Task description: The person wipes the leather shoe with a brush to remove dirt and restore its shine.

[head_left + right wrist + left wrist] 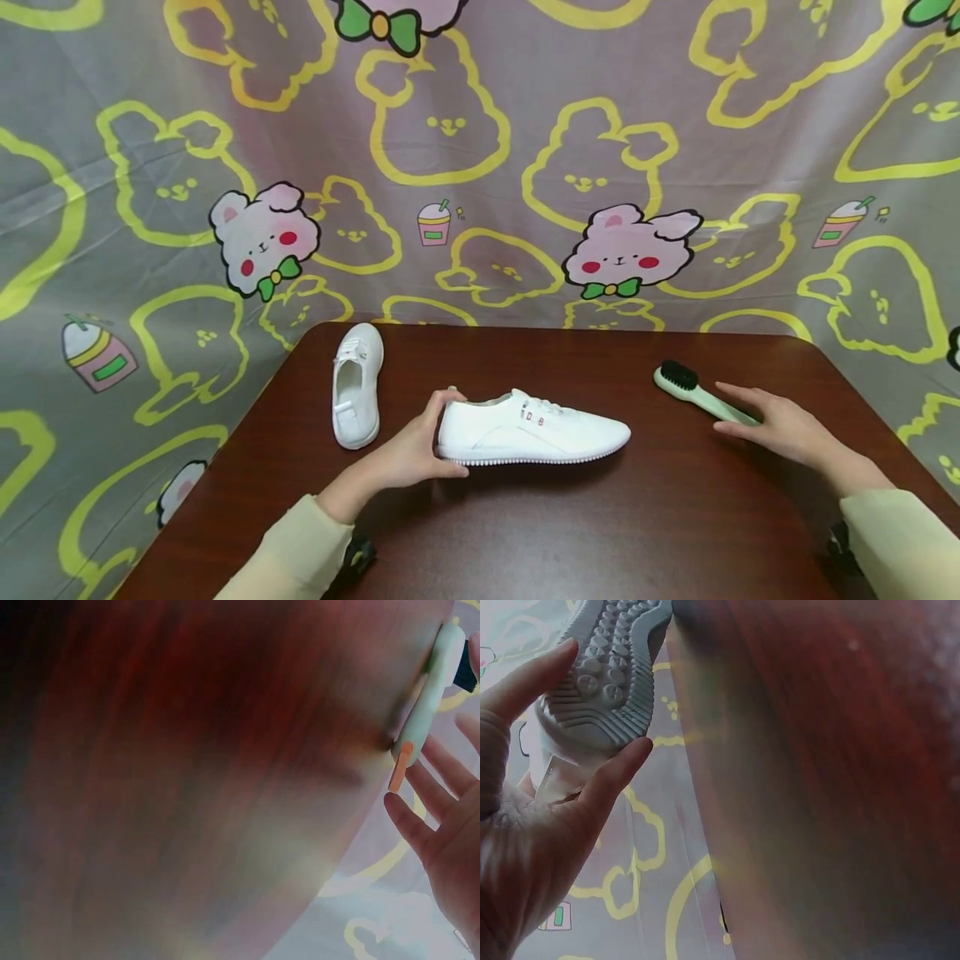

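Pale cream fabric for both sleeves [292, 550], nearest of everything, with a small dark device [358, 557] just beside each. A little further, at the left hand [408, 450], a clamped grip: thumb and fingers around the heel of a white shoe [532, 433], with its toe pointing to the right. Held above the brown wooden table [600, 533], with the patterned sole [607, 690] visible from the left wrist. At the right hand [787, 425], fingers apart, close to the handle of a pale green brush [708, 402]; touching or not, impossible to tell. At the handle's end, an orange tab [400, 769]; on the head, black bristles [678, 375]. Toward the left side, upright on the table, a second white shoe [369, 392], with its toe toward the far edge. Behind all, grey hanging cloth [487, 317], printed with yellow and pink animal figures.
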Demonstrator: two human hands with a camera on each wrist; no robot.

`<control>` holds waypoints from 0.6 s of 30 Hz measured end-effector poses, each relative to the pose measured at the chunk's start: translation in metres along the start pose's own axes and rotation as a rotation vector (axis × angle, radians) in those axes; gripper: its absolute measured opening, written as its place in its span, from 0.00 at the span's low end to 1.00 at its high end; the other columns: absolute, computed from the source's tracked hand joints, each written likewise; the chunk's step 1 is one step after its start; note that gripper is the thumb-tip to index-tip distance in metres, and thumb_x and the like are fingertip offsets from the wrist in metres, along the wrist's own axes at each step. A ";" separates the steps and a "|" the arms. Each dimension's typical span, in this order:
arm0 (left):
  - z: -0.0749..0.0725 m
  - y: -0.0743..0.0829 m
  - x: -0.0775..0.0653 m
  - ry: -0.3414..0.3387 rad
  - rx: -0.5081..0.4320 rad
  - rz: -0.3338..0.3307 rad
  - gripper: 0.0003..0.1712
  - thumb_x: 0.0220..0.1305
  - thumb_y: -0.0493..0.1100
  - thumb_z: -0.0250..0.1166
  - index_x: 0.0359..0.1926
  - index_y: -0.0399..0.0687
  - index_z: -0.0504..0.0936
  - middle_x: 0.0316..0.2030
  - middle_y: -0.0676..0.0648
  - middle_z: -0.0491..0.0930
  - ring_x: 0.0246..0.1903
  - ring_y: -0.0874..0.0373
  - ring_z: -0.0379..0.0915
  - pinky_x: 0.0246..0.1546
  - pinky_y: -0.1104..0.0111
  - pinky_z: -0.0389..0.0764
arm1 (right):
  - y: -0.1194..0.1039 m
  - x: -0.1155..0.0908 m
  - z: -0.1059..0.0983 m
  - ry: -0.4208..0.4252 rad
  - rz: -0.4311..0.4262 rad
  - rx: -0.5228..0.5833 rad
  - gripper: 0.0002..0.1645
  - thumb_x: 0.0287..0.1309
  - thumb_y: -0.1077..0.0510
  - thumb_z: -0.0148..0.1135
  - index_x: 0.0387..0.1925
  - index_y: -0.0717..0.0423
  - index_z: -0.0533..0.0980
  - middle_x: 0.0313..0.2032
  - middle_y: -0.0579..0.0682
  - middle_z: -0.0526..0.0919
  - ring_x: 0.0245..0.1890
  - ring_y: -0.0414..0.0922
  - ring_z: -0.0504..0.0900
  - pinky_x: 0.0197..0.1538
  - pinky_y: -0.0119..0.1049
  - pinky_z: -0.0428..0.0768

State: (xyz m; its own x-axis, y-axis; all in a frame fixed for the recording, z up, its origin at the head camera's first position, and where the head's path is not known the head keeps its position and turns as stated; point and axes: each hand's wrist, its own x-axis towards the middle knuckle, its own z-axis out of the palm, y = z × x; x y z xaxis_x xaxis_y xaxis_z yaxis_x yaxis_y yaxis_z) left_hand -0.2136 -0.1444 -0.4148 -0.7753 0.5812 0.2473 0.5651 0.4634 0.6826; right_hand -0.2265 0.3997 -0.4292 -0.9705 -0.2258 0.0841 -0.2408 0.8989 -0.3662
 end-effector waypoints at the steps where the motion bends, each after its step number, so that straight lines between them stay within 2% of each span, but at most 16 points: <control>1: -0.001 0.000 0.000 -0.001 0.001 -0.004 0.53 0.42 0.41 0.81 0.62 0.49 0.55 0.64 0.38 0.62 0.61 0.48 0.64 0.59 0.53 0.66 | 0.001 0.000 0.001 0.006 -0.004 0.007 0.49 0.54 0.34 0.66 0.67 0.61 0.66 0.60 0.73 0.68 0.57 0.69 0.68 0.49 0.64 0.69; 5: -0.006 -0.003 -0.002 -0.016 -0.015 -0.017 0.52 0.43 0.41 0.81 0.62 0.49 0.55 0.65 0.38 0.61 0.57 0.49 0.66 0.57 0.57 0.68 | 0.003 0.001 0.003 0.020 -0.015 0.028 0.48 0.52 0.35 0.68 0.64 0.62 0.69 0.58 0.72 0.71 0.55 0.67 0.71 0.48 0.62 0.70; 9: -0.009 -0.004 -0.005 -0.043 -0.053 -0.036 0.51 0.43 0.40 0.81 0.62 0.49 0.55 0.62 0.40 0.63 0.53 0.52 0.68 0.52 0.63 0.70 | 0.002 0.004 0.005 0.023 -0.028 0.031 0.44 0.51 0.36 0.70 0.61 0.61 0.73 0.54 0.69 0.75 0.51 0.63 0.74 0.45 0.58 0.73; 13: -0.010 -0.004 -0.008 -0.072 -0.095 -0.060 0.51 0.44 0.39 0.80 0.62 0.50 0.54 0.60 0.43 0.63 0.50 0.52 0.68 0.47 0.67 0.73 | 0.004 0.006 0.006 0.034 -0.049 0.025 0.39 0.51 0.39 0.71 0.58 0.60 0.76 0.47 0.61 0.79 0.41 0.54 0.77 0.38 0.46 0.74; 18: -0.009 -0.004 -0.007 -0.089 -0.145 -0.076 0.51 0.45 0.39 0.80 0.62 0.49 0.54 0.60 0.43 0.62 0.50 0.51 0.68 0.45 0.67 0.75 | 0.009 0.008 0.007 0.035 -0.048 0.048 0.31 0.52 0.47 0.72 0.54 0.60 0.79 0.38 0.50 0.79 0.33 0.44 0.73 0.28 0.34 0.72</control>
State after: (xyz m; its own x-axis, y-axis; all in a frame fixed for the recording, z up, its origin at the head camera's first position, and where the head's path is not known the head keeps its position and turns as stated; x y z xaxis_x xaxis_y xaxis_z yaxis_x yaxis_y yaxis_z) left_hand -0.2129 -0.1567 -0.4129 -0.7826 0.6079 0.1342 0.4546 0.4108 0.7903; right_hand -0.2361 0.4038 -0.4382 -0.9577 -0.2544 0.1344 -0.2874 0.8682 -0.4046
